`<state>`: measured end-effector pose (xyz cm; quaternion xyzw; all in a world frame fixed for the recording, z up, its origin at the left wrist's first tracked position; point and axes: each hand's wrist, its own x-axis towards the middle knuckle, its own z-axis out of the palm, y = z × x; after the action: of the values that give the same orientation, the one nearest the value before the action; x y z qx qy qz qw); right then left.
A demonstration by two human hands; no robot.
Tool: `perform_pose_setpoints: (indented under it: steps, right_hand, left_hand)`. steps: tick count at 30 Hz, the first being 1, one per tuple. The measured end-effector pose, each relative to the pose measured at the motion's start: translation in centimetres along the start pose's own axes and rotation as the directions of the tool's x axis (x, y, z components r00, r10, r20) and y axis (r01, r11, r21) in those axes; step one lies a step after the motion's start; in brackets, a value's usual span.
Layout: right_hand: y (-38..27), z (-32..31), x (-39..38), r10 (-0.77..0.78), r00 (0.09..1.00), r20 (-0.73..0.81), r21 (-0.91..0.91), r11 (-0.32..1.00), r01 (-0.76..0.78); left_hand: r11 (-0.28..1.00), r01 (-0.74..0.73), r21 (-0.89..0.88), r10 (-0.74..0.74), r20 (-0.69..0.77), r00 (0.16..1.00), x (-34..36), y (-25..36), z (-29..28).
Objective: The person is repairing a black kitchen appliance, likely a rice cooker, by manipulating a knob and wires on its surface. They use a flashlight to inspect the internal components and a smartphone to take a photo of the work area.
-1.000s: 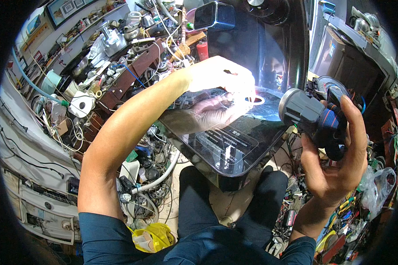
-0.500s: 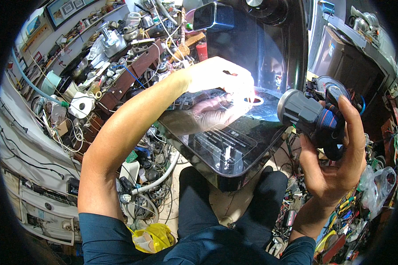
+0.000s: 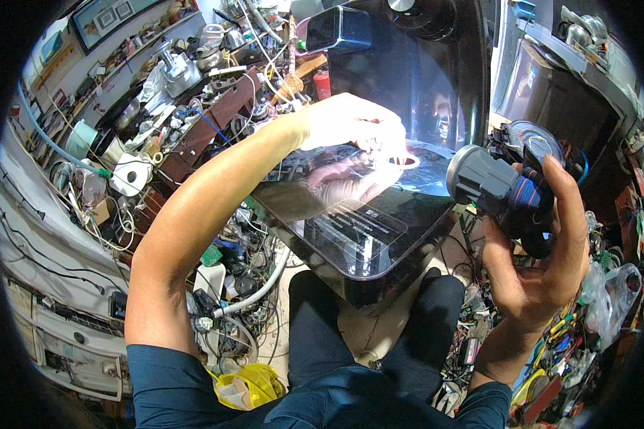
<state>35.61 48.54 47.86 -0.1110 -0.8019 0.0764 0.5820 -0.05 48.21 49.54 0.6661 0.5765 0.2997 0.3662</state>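
Note:
A glossy black appliance (image 3: 350, 250) stands before me, with a flat base and a tall upright back. My left hand (image 3: 358, 129) reaches over the base, its fingers bent together and pointing down. Strong light bleaches them, so what they grip cannot be made out. A small pale ring (image 3: 406, 163) shows at the fingertips; whether it is held or lies on the surface is unclear. The glossy base mirrors the hand. On the right, my right hand (image 3: 537, 264) is closed around a grey and black headlamp (image 3: 483, 177) with a striped strap, its lit front facing the left hand.
Cables and parts crowd the left side around a brown board (image 3: 207, 129). A yellow bag (image 3: 247, 386) sits by my left leg. Tools and a clear plastic bag (image 3: 615, 304) lie at the right. A dark cabinet (image 3: 558, 93) stands behind the headlamp.
The appliance and both hands appear slightly further left in view. The light still falls on the left hand, and both hands keep nearly the same pose.

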Motion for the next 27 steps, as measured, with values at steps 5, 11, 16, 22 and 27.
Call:
perform_pose_setpoints:
  steps: [5, 11, 16, 22, 27]
  right_hand:
    - [0.1, -0.5, -0.3, -0.017, 1.0, 0.001, 0.038, 0.999, 0.017]
    - [0.0, -1.1, -0.6, -0.027, 1.0, -0.016, 0.047, 0.999, 0.027]
    - [-0.4, -1.6, -0.7, -0.012, 1.0, -0.024, 0.037, 0.999, 0.013]
    - [0.0, -2.9, -1.4, 0.014, 0.995, -0.1, 0.024, 1.0, -0.012]
    - [0.2, -4.2, -4.3, -0.061, 0.983, -0.172, -0.087, 0.995, 0.047]
  left_hand:
    - [1.0, 0.013, -0.027, -0.013, 0.016, 1.0, 0.0, 0.4, 0.2]
    - [0.999, 0.018, 0.029, -0.019, 0.021, 1.0, 0.0, 1.1, 0.3]
    - [0.991, 0.042, 0.126, -0.045, 0.02, 0.999, -0.1, 1.6, 0.2]
    - [0.927, -0.012, 0.375, 0.021, -0.018, 1.0, 0.4, 2.8, -0.7]
    - [0.916, -0.097, 0.388, 0.205, -0.246, 0.947, -4.6, 9.0, 2.8]
